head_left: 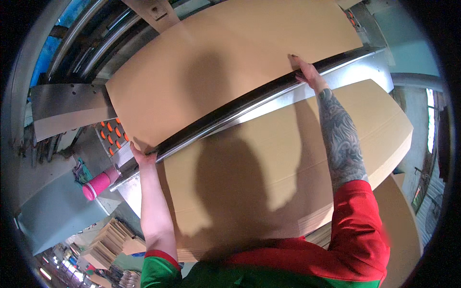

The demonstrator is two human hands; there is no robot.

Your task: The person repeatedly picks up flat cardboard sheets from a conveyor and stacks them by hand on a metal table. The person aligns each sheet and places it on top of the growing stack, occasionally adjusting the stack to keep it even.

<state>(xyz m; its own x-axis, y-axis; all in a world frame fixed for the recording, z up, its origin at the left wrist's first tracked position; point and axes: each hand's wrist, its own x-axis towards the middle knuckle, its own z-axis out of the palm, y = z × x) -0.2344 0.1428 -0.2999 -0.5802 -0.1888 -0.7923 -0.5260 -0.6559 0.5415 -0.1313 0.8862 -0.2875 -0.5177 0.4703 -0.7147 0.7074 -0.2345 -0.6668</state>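
Observation:
A large brown cardboard sheet (259,43) lies flat on the machine bed, its near edge running along a long black bar (225,111). At the sheet's near left corner is my left hand (143,156), fingers stretched forward and thumb spread toward the bar. Farther right along that edge, my right hand (309,76) reaches over the bar, one finger extended onto the sheet and the others apart. Both hands touch the edge area and appear open. On the near side of the bar, a stack of cardboard sheets (293,163) sits under my forearms, partly in my shadow.
Metal rollers (103,45) stand at the far left beside a metal guide plate (72,108). Orange rollers (114,137) show by the sheet's left edge. A pink bottle (97,186) lies next to a rag (81,170). Cardboard stacks (108,245) stand at lower left.

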